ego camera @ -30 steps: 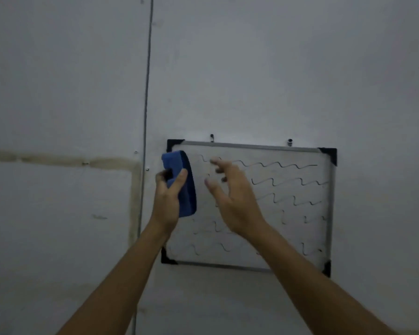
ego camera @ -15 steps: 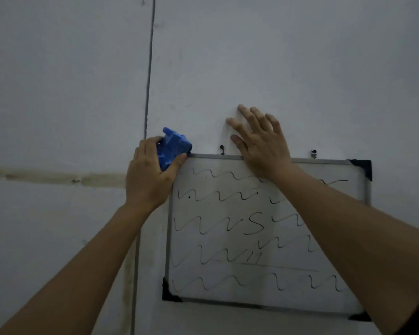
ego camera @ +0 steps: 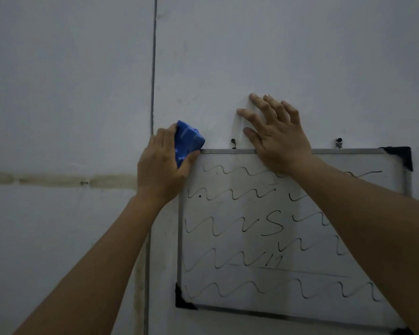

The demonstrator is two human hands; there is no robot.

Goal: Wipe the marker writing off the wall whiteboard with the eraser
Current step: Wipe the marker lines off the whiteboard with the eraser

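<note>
Left hand (ego camera: pixel 162 166) clamps the eraser (ego camera: pixel 188 141) between fingers and thumb. Right hand (ego camera: pixel 279 139) presses flat, its spread fingers above the whiteboard (ego camera: pixel 228 245).

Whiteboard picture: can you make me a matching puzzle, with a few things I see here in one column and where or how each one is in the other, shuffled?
Things:
1 eraser
2 left hand
3 right hand
4 marker writing

States:
A spread flat over the top edge of the whiteboard
B blue, at the board's top left corner
C dark wavy lines
D grips the eraser

Pairs: 1-B; 2-D; 3-A; 4-C
</note>
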